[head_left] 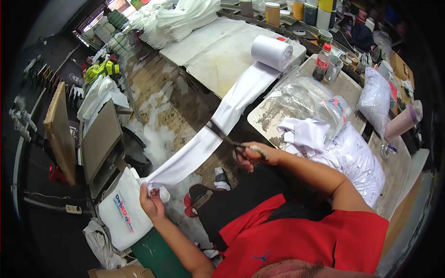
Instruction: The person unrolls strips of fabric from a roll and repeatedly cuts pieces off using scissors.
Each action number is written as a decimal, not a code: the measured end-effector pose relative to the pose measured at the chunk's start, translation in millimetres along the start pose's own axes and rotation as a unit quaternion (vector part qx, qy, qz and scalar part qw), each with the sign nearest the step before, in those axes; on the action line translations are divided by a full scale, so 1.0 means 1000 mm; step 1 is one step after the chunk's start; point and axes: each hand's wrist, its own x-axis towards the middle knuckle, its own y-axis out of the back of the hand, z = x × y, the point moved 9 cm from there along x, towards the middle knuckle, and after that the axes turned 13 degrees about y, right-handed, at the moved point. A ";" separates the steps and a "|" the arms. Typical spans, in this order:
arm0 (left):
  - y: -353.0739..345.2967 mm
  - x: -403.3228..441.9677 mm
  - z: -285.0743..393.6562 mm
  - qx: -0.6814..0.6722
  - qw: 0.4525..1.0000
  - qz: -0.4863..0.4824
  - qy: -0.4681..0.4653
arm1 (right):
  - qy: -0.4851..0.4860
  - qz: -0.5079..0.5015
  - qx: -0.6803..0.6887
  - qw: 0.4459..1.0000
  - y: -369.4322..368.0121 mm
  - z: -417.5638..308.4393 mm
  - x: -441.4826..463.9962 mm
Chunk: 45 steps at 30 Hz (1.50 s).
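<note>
My left hand (152,203) is closed on the free end of a long white fabric strip (197,150). The strip stretches up to a roll of white fabric (268,52) lying at the table's corner. In my right hand (251,156) is a pair of scissors (222,133), my fingers in its handles. Its dark blades point up and left and overlap the middle of the strip in view; I cannot tell whether they touch it. Below my left hand lies a white printed cloth bag (124,211).
A white-topped table (218,55) carries piled white cloth (174,21). On the worn side table (262,118) are clear plastic bags (308,95), a packed bag of white pieces (354,157), a cola bottle (321,62) and a mug (333,68). Grey press boards (103,143) stand at left.
</note>
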 end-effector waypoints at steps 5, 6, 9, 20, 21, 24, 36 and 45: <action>-0.049 0.005 0.003 0.096 0.995 -0.040 -0.013 | -0.034 -0.215 -0.074 0.973 -0.062 0.017 -0.010; -0.059 0.005 0.003 0.113 0.989 -0.097 -0.018 | -0.058 -0.235 -0.085 0.967 -0.071 0.023 -0.013; -0.089 -0.019 -0.003 0.141 0.981 -0.131 0.003 | -0.088 -0.259 -0.040 0.961 -0.091 0.047 -0.024; -0.118 -0.069 -0.060 0.197 0.946 -0.222 0.127 | -0.089 -0.120 0.034 0.988 -0.087 0.052 -0.018; -0.118 -0.070 -0.066 0.209 0.941 -0.227 0.140 | -0.087 -0.098 0.041 0.991 -0.082 0.052 -0.016; -0.119 -0.071 -0.073 0.236 0.935 -0.222 0.148 | -0.102 -0.117 -0.033 0.987 -0.073 0.044 -0.012; -0.100 -0.058 -0.073 0.247 0.926 -0.236 0.161 | -0.073 -0.111 -0.088 0.987 -0.069 0.035 -0.005; -0.112 -0.053 -0.081 0.306 0.895 -0.296 0.136 | -0.058 -0.116 -0.088 0.988 -0.066 0.026 -0.002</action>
